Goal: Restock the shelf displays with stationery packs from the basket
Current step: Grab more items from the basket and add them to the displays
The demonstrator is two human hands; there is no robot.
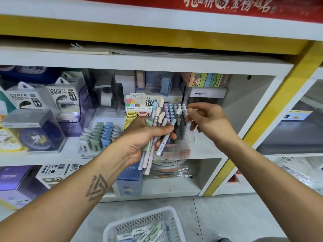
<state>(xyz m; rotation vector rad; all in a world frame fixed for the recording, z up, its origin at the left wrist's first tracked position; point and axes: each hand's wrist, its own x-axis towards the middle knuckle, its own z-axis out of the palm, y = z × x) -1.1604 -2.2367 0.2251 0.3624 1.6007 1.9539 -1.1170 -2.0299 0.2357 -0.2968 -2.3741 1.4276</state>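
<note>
— Where are the pens he's putting out?

— A bunch of pens point(153, 135) sits in his left hand point(139, 142), held in front of the middle shelf point(209, 151). They stand nearly upright, caps up, leaning a little to the right, tails poking out below his palm.

— And the grip?

— The left one is wrapped tight round the bunch, thumb across the front. The right hand point(206, 119) is beside it, fingers lightly curled with the tips pinched together over the pen display point(176, 119). Whether there's a cap between those tips, I can't tell.

— So what does the next move hang on?

— The display stands just behind the bunch and a touch to the right, so the right hand is the nearer one. The slots hold pens upright, and the bunch already runs the same way; I'd guess each pen only needs lifting out and dropping straight down.

— What do they look like?

— Slim sticks in pale lilac, pink, blue, green and white, with printed barrels. The rows in the display match them.

— And the basket?

— The white basket point(111, 229) is on the floor point(227, 215) below his arms, with a few flat packs point(145, 232) left in it.
</note>
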